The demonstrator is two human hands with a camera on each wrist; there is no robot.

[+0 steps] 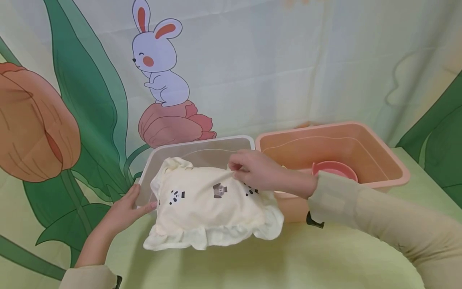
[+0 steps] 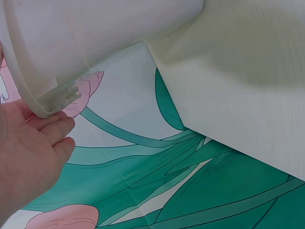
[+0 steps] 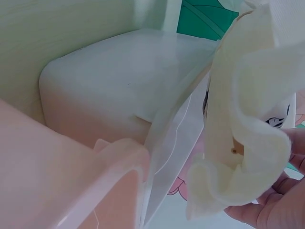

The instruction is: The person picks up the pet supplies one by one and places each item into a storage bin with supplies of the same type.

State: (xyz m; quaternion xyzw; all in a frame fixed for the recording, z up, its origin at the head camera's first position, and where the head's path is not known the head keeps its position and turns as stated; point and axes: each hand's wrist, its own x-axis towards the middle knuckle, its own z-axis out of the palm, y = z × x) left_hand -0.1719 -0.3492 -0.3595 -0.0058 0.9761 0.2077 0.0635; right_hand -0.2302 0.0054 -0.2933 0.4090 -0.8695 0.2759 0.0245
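Note:
A small cream pillow (image 1: 202, 204) with a ruffled edge and printed animal faces hangs tilted over the front of a white plastic bin (image 1: 202, 145). My right hand (image 1: 258, 170) pinches the pillow's upper edge; in the right wrist view, the fingers (image 3: 281, 205) show beside the ruffle. At the bin's left side, my left hand (image 1: 124, 210) grips the rim. The left wrist view shows that hand (image 2: 35, 148) with its fingers curled under the rim's corner. The pillow hides most of the bin's inside.
Right of the white bin stands a pink-orange bin (image 1: 391, 168) with a pink round item (image 1: 337, 167) inside, partly hidden by my right sleeve. Both bins are on a pale green table (image 1: 234, 265). Behind hangs a printed curtain (image 1: 252, 60) with a rabbit and tulips.

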